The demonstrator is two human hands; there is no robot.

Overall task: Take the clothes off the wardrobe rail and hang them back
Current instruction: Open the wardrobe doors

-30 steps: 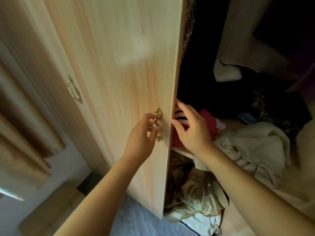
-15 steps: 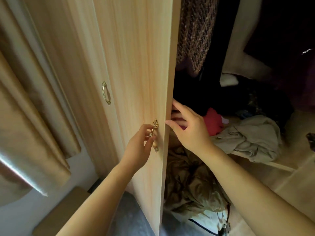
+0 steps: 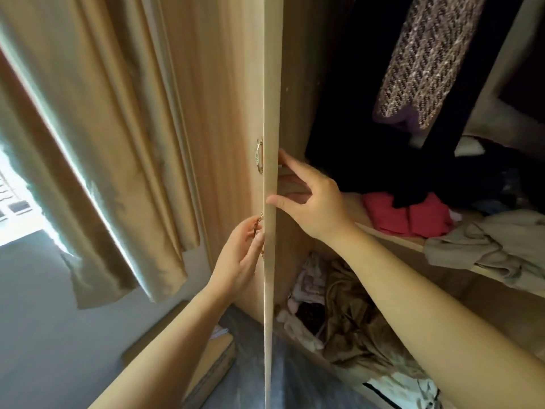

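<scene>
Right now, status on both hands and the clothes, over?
Grips: left hand pinches ornate gold door handle; right hand presses light wooden wardrobe door. Speckled knit garment hangs untouched inside. Nothing in the way.

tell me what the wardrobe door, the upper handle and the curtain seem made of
Wardrobe door: probably laminated board, matte light wood grain, pale plain edge. Upper handle: likely metal, shiny gold-toned, ornate casting. Curtain: woven fabric with satin-like sheen, tan, hanging in soft folds.

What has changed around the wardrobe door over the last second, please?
The wardrobe door swung further open, from showing its front face to edge-on. The left hand still grips the gold handle; the right hand still presses the door's inner side by its edge. The red garment stayed on the shelf.
</scene>
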